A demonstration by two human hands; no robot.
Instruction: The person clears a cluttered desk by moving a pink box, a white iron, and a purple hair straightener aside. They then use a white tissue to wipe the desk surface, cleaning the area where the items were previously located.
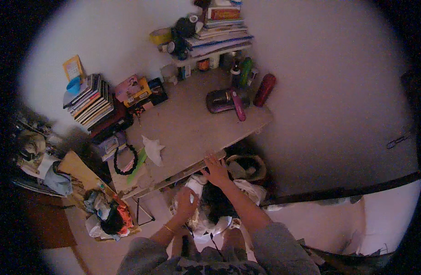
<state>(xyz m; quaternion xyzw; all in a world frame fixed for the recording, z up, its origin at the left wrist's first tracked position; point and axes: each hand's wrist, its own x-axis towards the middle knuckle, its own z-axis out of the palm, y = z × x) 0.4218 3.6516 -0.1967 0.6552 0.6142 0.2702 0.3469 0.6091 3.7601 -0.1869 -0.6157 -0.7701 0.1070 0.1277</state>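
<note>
Below the front edge of a wooden desk (183, 127), my left hand (186, 204) is curled, with a small white object (192, 198) showing at its fingers; what it is, I cannot tell. White cloth or plastic (195, 184) lies just beyond that hand. My right hand (216, 172) rests with spread fingers on the desk's front edge, where a shallow gap like a drawer front (183, 171) runs along. Between my forearms sits a dark, blurred item (215, 202) among pale bags. Nothing shows in the right hand.
A pink handheld device (238, 106) lies over a dark case (218, 100) near a red bottle (265, 90). On the left are stacked books (90, 103), a black beaded ring (125, 160) and torn white paper (153, 150). A box of clothes (109, 216) and a bin (248, 166) stand below.
</note>
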